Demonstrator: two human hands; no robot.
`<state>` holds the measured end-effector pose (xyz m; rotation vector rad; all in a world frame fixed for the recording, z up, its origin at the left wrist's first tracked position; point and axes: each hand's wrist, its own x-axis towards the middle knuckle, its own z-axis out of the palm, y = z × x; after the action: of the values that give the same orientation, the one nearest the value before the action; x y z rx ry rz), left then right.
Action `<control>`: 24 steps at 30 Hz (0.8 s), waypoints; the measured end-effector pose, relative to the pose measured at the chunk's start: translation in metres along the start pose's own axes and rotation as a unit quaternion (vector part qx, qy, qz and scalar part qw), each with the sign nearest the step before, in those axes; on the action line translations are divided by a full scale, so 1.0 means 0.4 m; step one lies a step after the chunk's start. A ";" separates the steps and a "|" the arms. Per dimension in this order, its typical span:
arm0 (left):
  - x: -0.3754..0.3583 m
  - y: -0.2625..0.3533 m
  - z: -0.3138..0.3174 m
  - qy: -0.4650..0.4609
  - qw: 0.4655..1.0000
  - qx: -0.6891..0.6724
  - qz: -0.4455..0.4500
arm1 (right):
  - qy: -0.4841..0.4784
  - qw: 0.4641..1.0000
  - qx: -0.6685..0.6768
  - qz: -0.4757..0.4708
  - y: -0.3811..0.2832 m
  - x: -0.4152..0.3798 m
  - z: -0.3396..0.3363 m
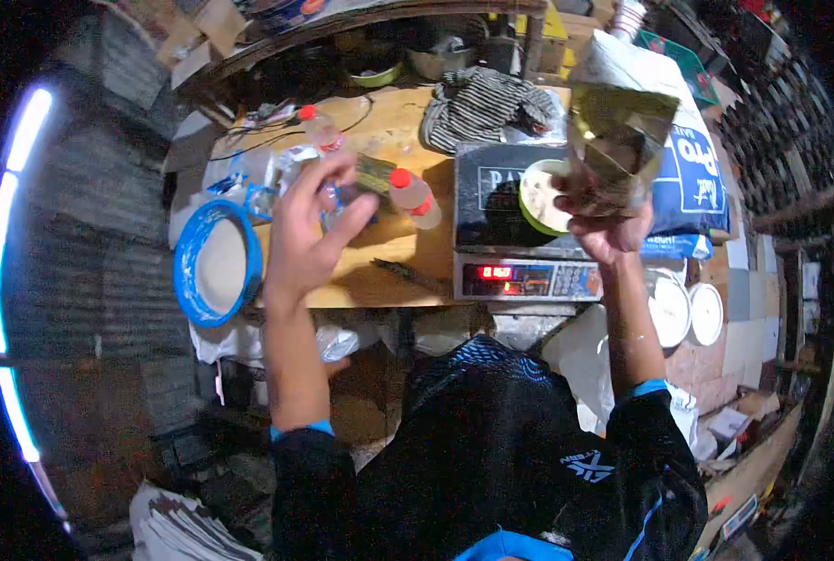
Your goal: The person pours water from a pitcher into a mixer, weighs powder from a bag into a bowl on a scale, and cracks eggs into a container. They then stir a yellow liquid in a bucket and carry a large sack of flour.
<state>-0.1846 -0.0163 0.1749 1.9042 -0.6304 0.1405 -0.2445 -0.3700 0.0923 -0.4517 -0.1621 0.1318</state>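
My right hand [613, 220] is closed around a shiny gold-brown pouch [621, 140], raised at the right of the table. Beside it, a green bowl of pale powder [542, 196] rests on a black digital scale [487, 210] with a lit red display. My left hand [314, 220] hovers over the left part of the table, fingers apart and holding nothing. Near it stand a bottle with a red cap [413, 196] and another red-capped bottle [321, 129]. To its left is a blue basin [185, 266] with pale powder inside.
A striped cloth [478, 105] lies behind the scale. At the right stands a large white and blue sack [693, 187], with white round tubs [705, 314] below it. A dark thin tool [408, 275] lies near the table's front edge. A wooden shelf [342, 35] spans the back.
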 end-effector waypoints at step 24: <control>0.439 -0.054 0.142 0.059 0.942 0.331 0.014 | 0.207 0.945 -0.252 -0.017 -0.190 -0.045 -0.118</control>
<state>-0.0351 -0.1238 0.1998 2.5066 -0.5693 0.5366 -0.2465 -0.4607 0.0818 -0.9752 0.2174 -0.0434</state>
